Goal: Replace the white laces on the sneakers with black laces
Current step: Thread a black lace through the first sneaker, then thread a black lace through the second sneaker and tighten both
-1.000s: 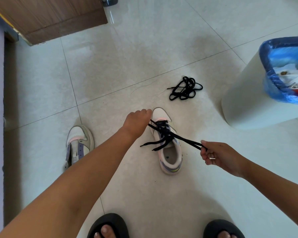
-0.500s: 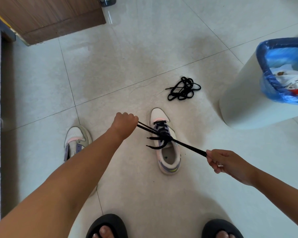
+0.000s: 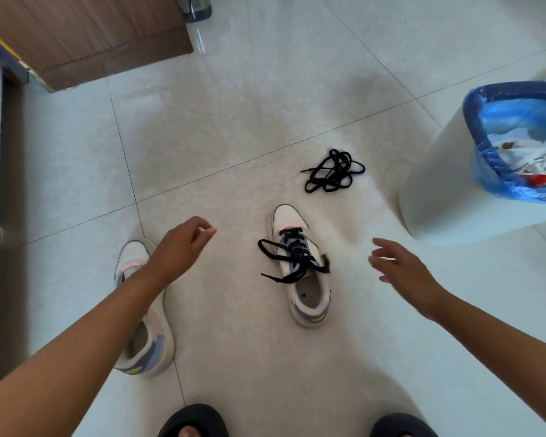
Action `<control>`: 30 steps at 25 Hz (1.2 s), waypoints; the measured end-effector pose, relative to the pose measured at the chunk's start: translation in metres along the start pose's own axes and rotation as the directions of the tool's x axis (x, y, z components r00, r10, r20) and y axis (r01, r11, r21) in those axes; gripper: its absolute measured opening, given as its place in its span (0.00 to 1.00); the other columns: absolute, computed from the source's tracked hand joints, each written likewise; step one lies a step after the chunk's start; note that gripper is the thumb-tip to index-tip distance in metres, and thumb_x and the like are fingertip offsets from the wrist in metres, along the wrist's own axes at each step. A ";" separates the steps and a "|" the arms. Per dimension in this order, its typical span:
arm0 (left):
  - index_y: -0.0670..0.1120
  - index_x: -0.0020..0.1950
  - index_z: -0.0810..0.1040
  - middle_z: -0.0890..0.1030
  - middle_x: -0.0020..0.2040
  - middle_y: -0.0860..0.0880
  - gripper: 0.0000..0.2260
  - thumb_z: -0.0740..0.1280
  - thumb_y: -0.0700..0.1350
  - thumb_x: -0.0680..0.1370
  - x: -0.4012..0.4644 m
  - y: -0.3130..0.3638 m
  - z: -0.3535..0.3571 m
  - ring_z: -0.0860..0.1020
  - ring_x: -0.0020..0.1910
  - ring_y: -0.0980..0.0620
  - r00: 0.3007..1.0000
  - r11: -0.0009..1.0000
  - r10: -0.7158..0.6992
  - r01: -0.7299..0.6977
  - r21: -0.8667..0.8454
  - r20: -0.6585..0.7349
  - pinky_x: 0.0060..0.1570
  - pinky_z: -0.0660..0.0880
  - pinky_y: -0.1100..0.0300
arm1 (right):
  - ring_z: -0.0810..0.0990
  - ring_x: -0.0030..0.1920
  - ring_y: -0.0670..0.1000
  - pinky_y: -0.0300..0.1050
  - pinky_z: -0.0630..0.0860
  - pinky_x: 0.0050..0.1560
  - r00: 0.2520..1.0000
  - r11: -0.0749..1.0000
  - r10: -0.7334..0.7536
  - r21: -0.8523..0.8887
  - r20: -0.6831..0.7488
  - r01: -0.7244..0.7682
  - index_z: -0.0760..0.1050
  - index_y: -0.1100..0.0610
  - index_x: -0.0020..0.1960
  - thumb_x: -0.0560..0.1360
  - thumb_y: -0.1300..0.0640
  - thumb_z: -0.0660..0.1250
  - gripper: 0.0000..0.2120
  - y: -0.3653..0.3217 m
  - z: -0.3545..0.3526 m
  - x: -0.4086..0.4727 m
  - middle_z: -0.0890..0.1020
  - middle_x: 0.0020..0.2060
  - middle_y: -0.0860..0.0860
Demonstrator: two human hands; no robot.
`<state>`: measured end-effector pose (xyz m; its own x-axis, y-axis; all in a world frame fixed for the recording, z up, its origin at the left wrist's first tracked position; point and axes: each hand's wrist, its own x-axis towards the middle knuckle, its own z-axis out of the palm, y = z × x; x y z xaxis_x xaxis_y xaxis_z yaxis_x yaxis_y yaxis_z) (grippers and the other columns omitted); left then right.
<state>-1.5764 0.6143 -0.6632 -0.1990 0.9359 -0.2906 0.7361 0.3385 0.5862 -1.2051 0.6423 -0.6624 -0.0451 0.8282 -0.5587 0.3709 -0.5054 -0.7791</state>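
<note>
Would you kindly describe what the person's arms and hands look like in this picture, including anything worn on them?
Both forearms are bare up to the frame edge, with no sleeves in view. The left hand and the right hand wear no gloves, and no watch, bracelet or ring is visible, though the fingers are somewhat blurred. No markings show on either arm. On the feet are black open-toed slippers.

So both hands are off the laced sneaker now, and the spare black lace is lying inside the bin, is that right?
Not quite. Both hands, left and right, are off the laced sneaker, but the spare black lace lies on the floor beyond that sneaker, not inside the bin. The head view shows it.
</note>
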 end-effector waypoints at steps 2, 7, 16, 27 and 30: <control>0.44 0.58 0.75 0.77 0.46 0.44 0.09 0.63 0.45 0.79 -0.028 -0.022 -0.017 0.77 0.47 0.45 0.985 0.990 -0.111 0.121 0.076 -0.130 0.44 0.71 0.55 | 0.76 0.49 0.49 0.40 0.73 0.46 0.985 0.949 -0.154 -0.264 0.083 0.170 0.69 0.51 0.67 0.77 0.55 0.66 0.19 -0.013 0.029 -0.003 0.75 0.58 0.55; 0.39 0.62 0.67 0.69 0.59 0.35 0.14 0.61 0.43 0.78 -0.099 -0.079 -0.036 0.71 0.57 0.35 0.750 0.701 -0.660 0.636 0.322 -0.045 0.52 0.72 0.47 | 0.73 0.44 0.58 0.45 0.68 0.42 0.934 0.414 0.015 -0.852 0.357 0.320 0.41 0.47 0.76 0.77 0.54 0.61 0.36 -0.027 0.099 -0.001 0.65 0.61 0.57; 0.45 0.69 0.68 0.77 0.46 0.40 0.22 0.67 0.39 0.76 -0.100 -0.071 -0.002 0.80 0.30 0.41 0.861 0.854 -0.508 0.507 -0.113 0.028 0.34 0.78 0.50 | 0.72 0.39 0.57 0.47 0.70 0.39 0.925 0.343 -0.182 -0.860 0.334 0.377 0.49 0.46 0.76 0.77 0.65 0.56 0.33 -0.050 0.109 0.059 0.67 0.59 0.57; 0.52 0.77 0.52 0.67 0.56 0.50 0.30 0.63 0.48 0.79 -0.088 -0.046 0.044 0.74 0.51 0.51 0.911 0.912 -0.369 0.393 -0.115 0.185 0.48 0.78 0.59 | 0.52 0.74 0.58 0.57 0.64 0.65 0.982 0.303 -0.099 -0.935 0.159 0.182 0.46 0.46 0.77 0.79 0.59 0.56 0.31 -0.069 0.063 0.188 0.48 0.76 0.52; 0.52 0.76 0.51 0.67 0.57 0.50 0.29 0.62 0.47 0.79 -0.089 -0.045 0.047 0.74 0.49 0.51 0.907 0.908 -0.385 0.405 -0.105 0.173 0.48 0.76 0.61 | 0.63 0.66 0.59 0.53 0.70 0.57 0.968 0.330 -0.205 -0.920 0.147 0.210 0.61 0.54 0.72 0.79 0.58 0.59 0.21 -0.051 0.065 0.190 0.63 0.69 0.55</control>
<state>-1.5611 0.5114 -0.6995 -0.3513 0.7015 -0.6200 0.5203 0.6968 0.4937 -1.2925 0.8096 -0.7475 -0.2561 0.8695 -0.4223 0.9666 0.2299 -0.1129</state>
